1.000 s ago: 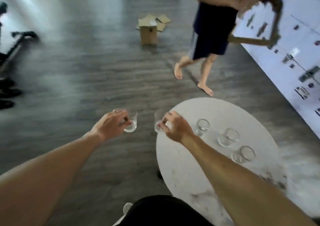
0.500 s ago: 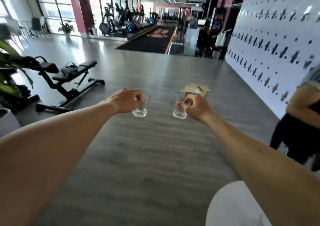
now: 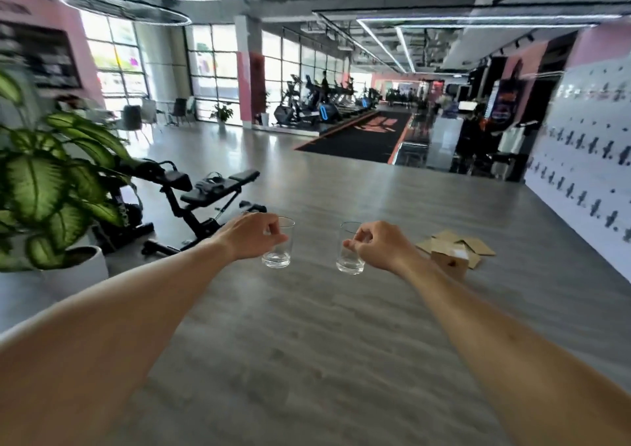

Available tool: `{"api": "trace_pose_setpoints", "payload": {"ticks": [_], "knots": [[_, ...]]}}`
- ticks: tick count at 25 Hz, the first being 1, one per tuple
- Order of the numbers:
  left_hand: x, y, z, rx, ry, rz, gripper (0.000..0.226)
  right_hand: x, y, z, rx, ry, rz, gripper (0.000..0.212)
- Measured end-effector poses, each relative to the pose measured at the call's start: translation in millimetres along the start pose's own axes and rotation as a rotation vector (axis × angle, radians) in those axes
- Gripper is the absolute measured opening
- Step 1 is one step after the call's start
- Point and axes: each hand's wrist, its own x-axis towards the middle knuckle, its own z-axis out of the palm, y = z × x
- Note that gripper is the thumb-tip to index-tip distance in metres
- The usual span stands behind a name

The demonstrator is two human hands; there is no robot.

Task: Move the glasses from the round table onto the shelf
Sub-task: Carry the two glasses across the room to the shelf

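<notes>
Two clear drinking glasses are carried in the air in front of me over the grey wooden floor. My left hand (image 3: 251, 237) pinches the rim of the left glass (image 3: 278, 254), which hangs upright. My right hand (image 3: 379, 246) pinches the rim of the right glass (image 3: 349, 257), also upright. The two glasses are apart, about a hand's width between them. The round table and the shelf are out of view.
A large potted plant (image 3: 51, 186) in a white pot stands at the left. A black workout bench (image 3: 201, 196) is behind it. An open cardboard box (image 3: 450, 254) sits on the floor right of my right hand. A white wall (image 3: 587, 172) runs along the right.
My view has swung up and left from the round table to the open gym floor. Both hands keep hold of their glasses; the table, its other glasses and the other person have left the view.
</notes>
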Motion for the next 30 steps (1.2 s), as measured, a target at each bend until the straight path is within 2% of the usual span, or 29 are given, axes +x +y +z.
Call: {"api": "trace_pose_setpoints", "payload": {"ticks": [6,12,21,25,30], "knots": [[64.2,-58.5,-33.3,0.073,0.089,-0.169,0.018,139.0,-38.7,25.8,0.017,-0.073,-0.176,0.022],[77.3,-148.4,-70.7,0.148,0.186,-0.350,0.019,235.5,-115.8,89.3,0.083,-0.149,-0.355,0.020],[81.3,-323.0,-144.6,0.175,0.287,-0.569,0.019,353.1,-289.2,205.0,0.138,-0.256,-0.613,0.024],[90.1,-412.4,-190.0,0.173,0.319,-0.655,0.021,408.7,-382.4,253.7,0.151,-0.287,-0.676,0.026],[86.8,-492.5,-226.9,0.209,0.344,-0.730,0.019,452.6,-463.9,314.4,0.179,-0.325,-0.734,0.025]]}}
